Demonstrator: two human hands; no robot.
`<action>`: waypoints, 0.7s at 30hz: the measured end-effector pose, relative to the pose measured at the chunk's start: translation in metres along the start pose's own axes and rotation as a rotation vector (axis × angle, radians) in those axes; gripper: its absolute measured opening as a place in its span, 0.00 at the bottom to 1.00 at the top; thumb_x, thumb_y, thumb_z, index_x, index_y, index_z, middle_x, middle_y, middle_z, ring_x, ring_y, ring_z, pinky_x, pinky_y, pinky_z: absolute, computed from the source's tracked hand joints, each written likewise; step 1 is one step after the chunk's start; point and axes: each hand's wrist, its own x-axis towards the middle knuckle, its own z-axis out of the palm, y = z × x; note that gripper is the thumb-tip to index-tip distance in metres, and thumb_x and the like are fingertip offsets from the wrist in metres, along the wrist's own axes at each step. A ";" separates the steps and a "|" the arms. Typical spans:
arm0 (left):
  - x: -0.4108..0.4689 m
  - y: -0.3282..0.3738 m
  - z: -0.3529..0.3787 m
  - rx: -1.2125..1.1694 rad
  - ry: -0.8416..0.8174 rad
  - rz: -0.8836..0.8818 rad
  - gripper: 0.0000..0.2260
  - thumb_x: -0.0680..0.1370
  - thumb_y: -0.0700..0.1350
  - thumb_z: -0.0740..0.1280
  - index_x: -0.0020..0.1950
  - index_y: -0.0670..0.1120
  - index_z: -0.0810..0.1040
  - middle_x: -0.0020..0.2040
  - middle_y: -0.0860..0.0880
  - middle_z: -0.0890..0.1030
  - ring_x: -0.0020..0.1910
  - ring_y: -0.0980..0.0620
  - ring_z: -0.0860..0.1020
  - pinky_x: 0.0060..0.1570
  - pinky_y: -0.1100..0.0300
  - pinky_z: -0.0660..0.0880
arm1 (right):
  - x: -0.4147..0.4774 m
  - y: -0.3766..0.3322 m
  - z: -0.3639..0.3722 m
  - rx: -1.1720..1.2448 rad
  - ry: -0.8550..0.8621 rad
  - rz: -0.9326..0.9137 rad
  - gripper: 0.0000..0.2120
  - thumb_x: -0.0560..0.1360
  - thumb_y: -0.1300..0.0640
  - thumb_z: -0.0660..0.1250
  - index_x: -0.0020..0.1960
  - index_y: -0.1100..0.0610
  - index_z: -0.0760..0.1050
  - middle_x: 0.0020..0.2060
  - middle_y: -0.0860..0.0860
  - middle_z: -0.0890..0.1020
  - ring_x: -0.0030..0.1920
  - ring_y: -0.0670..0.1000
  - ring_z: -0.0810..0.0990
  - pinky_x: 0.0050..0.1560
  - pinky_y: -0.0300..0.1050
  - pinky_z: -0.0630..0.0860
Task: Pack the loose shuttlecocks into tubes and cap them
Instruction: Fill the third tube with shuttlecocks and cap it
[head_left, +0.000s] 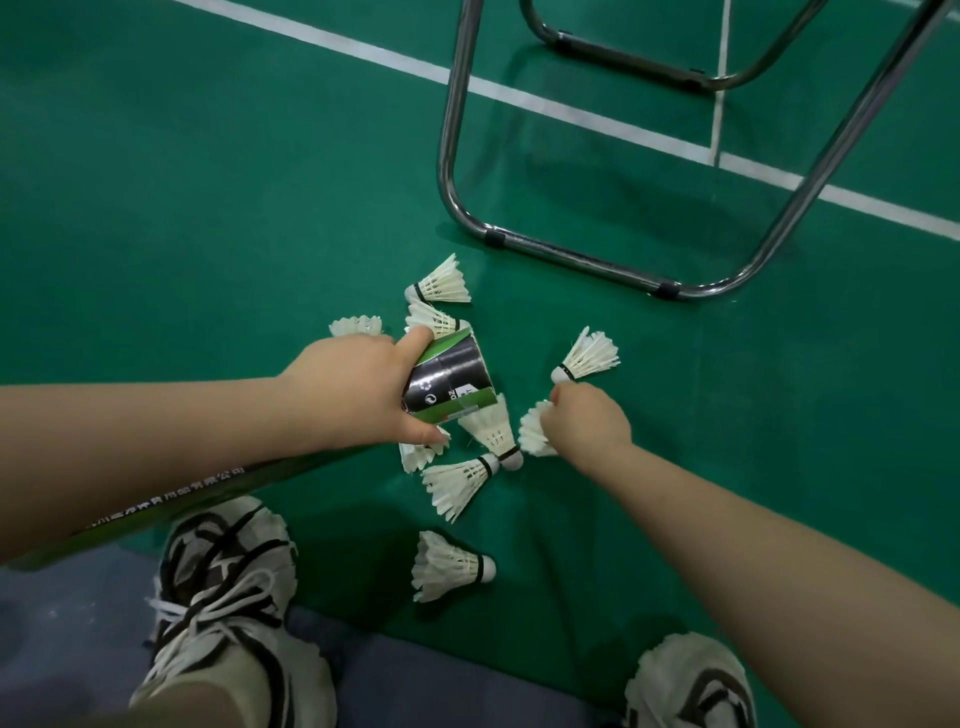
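Green court floor (208, 208), left hand (353, 389) gripping tube (452, 379) — right hand (589, 421) pinching shuttlecock (530, 434) just beside it

The left grip (358, 389) and right grip (587, 421) are bare, as are the left forearm (156, 441) and right forearm (753, 545). The left trainer (223, 613) and right trainer (691, 686) are chunky and cream-white with black stripes, grey-brown panels and white laces. The uppers are possibly a fuzzy knit.

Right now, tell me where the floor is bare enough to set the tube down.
Bare green floor lies left of the metal frame, beyond the left hand; another patch lies right of the right hand, which pinches a shuttlecock, nearer than the frame. Crowded: shuttlecocks ring the tube between both hands.
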 end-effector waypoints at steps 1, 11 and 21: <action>0.000 -0.001 -0.001 0.000 0.007 -0.003 0.35 0.64 0.72 0.64 0.60 0.50 0.62 0.41 0.50 0.75 0.40 0.48 0.75 0.36 0.54 0.75 | 0.001 -0.001 -0.005 0.045 0.027 -0.010 0.12 0.75 0.58 0.58 0.56 0.58 0.74 0.54 0.55 0.78 0.48 0.57 0.76 0.42 0.44 0.70; -0.008 -0.006 0.001 -0.002 0.019 -0.004 0.36 0.63 0.71 0.65 0.60 0.49 0.62 0.42 0.49 0.76 0.42 0.47 0.76 0.38 0.52 0.76 | -0.072 -0.039 0.014 -0.215 -0.330 -0.704 0.19 0.76 0.50 0.61 0.66 0.51 0.69 0.62 0.51 0.75 0.59 0.53 0.74 0.53 0.44 0.71; -0.022 -0.004 0.004 0.005 0.023 0.031 0.34 0.65 0.70 0.66 0.59 0.49 0.62 0.41 0.49 0.75 0.43 0.46 0.76 0.38 0.52 0.76 | -0.103 -0.047 0.054 -0.458 -0.381 -0.760 0.38 0.67 0.36 0.68 0.70 0.52 0.61 0.69 0.55 0.63 0.66 0.59 0.64 0.60 0.53 0.70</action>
